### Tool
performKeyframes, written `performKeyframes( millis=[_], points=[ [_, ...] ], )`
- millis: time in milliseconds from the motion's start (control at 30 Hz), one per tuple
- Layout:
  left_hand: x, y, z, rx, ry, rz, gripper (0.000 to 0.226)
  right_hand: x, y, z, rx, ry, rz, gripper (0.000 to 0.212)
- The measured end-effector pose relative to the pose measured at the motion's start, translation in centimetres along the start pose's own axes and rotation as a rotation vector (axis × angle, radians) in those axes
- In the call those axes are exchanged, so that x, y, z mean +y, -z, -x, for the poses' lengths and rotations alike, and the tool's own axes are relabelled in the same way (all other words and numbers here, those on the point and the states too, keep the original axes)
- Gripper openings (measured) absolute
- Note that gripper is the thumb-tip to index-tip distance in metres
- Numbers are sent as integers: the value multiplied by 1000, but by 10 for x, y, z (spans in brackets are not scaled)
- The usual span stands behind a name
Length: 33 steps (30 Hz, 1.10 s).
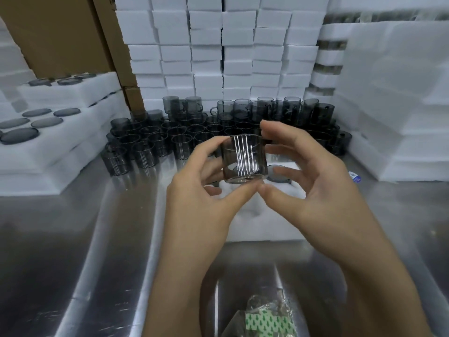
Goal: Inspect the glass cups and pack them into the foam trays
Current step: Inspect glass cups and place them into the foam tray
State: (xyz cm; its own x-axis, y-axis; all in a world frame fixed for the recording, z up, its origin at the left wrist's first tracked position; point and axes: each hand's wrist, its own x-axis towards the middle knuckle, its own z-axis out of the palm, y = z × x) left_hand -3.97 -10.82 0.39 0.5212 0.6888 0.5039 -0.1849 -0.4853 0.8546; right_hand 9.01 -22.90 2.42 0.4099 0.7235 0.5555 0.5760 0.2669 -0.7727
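Note:
A smoky grey glass cup [244,159] is held upright above the steel table [73,239], between both hands. My left hand [206,190] grips its left side with thumb under the base and fingers at the rim. My right hand [311,181] pinches the right side, index finger on the rim and thumb at the base. Below the cup lies a white foam tray [262,215], mostly hidden by my hands, with one grey cup [279,175] seated in a pocket.
Several loose grey cups [170,139] crowd the back of the table, some stacked. Filled foam trays [48,122] pile up at the left, white foam blocks [218,57] fill the back and right. A plastic bag with green-printed stickers [264,319] lies at the near edge.

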Motion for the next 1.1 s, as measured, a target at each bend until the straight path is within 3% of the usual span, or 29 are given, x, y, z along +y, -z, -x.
performKeyframes(
  millis=[133, 267, 400, 500, 767, 900, 1033, 1100],
  points=[
    [3, 2, 0, -74, -14, 66, 64, -1, 6, 2, -68, -46, -96, 66],
    [1, 1, 1, -118, -2, 1, 67, -1, 12, 2, -8, -24, -78, 60],
    [2, 0, 3, -43, -76, -150, 89, -1, 15, 3, 38, 10, 40, 57],
    [2, -2, 3, -70, -136, -205, 71, -2, 12, 3, 25, 44, 79, 55],
    [1, -1, 3, 3, -20, 107, 41, 9, 9, 6, -40, -107, -57, 82],
    [-1, 2, 2, -2, 19, 165, 44, 13, 3, 4, 31, -136, -143, 74],
    [1, 2, 6, -95, 64, 150, 65, 11, 5, 2, 71, -47, -152, 73],
    [4, 2, 7, -99, 75, 188, 63, 8, 7, 2, 73, -3, -214, 72]
  ],
)
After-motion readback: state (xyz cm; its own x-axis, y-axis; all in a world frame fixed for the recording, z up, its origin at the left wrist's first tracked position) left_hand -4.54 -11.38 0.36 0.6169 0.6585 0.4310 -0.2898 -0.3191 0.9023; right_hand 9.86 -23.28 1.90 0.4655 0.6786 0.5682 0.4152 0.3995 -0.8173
